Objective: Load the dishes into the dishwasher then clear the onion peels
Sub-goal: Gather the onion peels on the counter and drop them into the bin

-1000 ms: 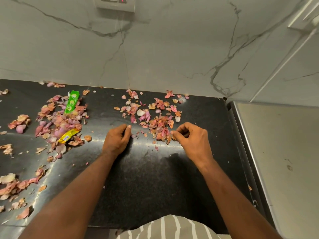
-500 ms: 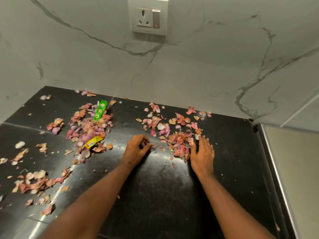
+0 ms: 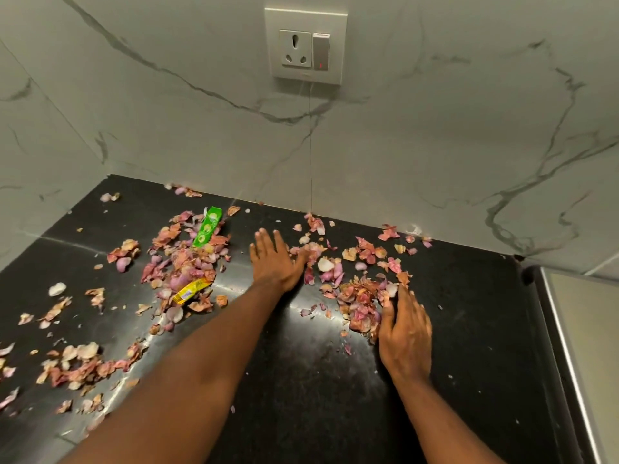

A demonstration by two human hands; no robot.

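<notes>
since half a second ago the left hand (image 3: 273, 262) is reaching further up the frame, its fingers now straightened and spread flat on the black surface (image 3: 301, 380), no longer curled; the right hand (image 3: 403, 333) is sitting at nearly the same spot, lower right of centre. two hands are showing, both grips open and holding nothing. the onion peels (image 3: 360, 298) are lying in about four loose clusters: one heap at centre right, touching the right hand's fingertips and thumb side, one scatter above it near the marble wall (image 3: 435, 145), one big heap at centre left, well apart from both hands, and one along the lower left edge. the left hand's thumb side is touching the peels between the two hands. two wrappers are lying in the centre-left heap, a green wrapper (image 3: 207, 226) and a yellow wrapper (image 3: 191, 290). one wall socket (image 3: 305, 45) is sitting at top centre.
</notes>
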